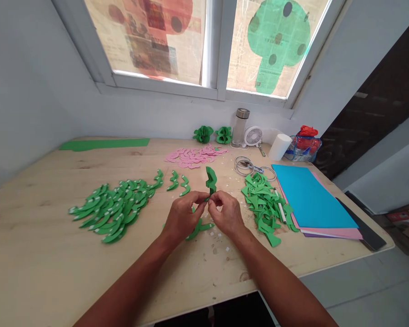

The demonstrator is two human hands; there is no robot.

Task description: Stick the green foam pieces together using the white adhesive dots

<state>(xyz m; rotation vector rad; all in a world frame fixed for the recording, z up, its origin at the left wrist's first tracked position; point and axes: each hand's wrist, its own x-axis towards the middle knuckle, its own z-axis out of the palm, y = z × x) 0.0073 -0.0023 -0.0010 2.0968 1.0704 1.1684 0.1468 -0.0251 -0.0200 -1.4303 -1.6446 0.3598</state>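
Both hands, left hand and right hand, pinch a curved green foam leaf piece upright between closed fingers above the pale wooden worktop, between two green cutout piles.

Head-worn view, forward-down, close over table

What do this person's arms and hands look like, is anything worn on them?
Both forearms are bare right up to the picture's lower edge: no sleeves show. The left hand and right hand wear no gloves; no watch, bracelet or ring is visible.
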